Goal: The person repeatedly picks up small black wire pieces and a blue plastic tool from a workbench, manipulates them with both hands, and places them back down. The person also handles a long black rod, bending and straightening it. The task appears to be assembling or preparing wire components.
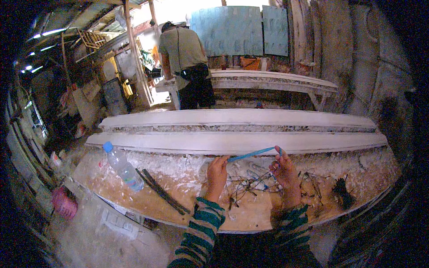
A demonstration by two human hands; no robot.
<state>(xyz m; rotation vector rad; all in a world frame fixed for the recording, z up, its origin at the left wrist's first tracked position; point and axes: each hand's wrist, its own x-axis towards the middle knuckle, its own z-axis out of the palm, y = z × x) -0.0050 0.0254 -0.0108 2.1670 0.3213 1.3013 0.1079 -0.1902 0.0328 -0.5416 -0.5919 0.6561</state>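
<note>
Where hands (217, 174) (286, 173) hold, thin, straight blue strip (251, 154)

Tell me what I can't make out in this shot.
In the head view:
Thin blue strip: left end hidden by left hand.
Grey-shirted co-worker: right hand hidden by torso.
Tangled thin dark wires: too blurred to count.
Clear plastic bottle: label print too small.

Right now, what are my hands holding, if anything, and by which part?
A blue strip: the left hand grips its left part, the right hand its right part. Whether those are its very ends can't be told.
</note>
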